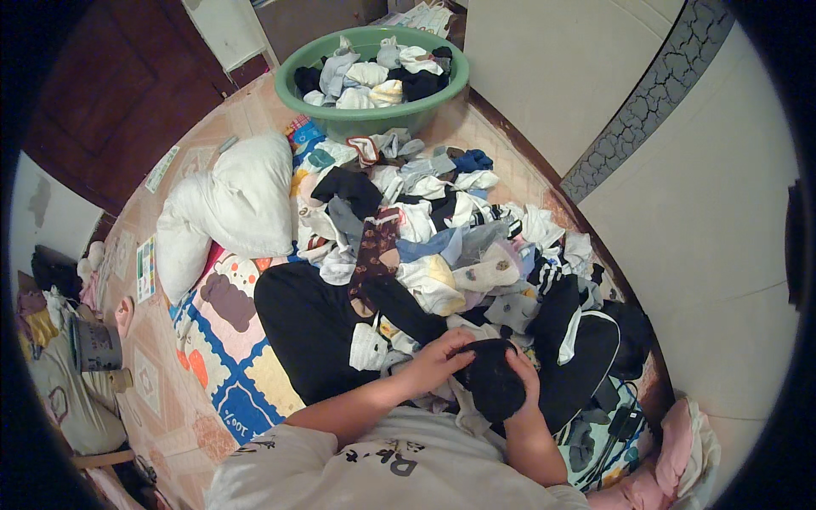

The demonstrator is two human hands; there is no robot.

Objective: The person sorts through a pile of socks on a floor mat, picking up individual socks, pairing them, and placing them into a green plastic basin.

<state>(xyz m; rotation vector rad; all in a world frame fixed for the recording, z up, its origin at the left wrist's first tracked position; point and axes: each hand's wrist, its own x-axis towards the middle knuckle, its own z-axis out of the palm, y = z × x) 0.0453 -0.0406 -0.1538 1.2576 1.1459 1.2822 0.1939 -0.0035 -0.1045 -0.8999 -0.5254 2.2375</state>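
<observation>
Between my two hands is a bunched black sock (494,382), held close in front of my shirt. My left hand (449,357) pinches its left upper edge with thumb and fingers. Around its right side curls my right hand (526,376), the thumb lying on the upper rim. Beneath and around them, loose socks fill the space between my crossed legs in black trousers (306,331). A white sock (368,346) lies left of my left wrist. Farther out spreads a big heap of socks, among them a brown patterned one (377,245) and a white-and-yellow one (430,284).
A green plastic basin (373,115) full of bundled socks stands beyond the heap. At left, a white pillow (252,197) rests on a patterned mat (239,382). Pale panels (688,255) border the right side. A black adapter with cables (628,424) lies at lower right.
</observation>
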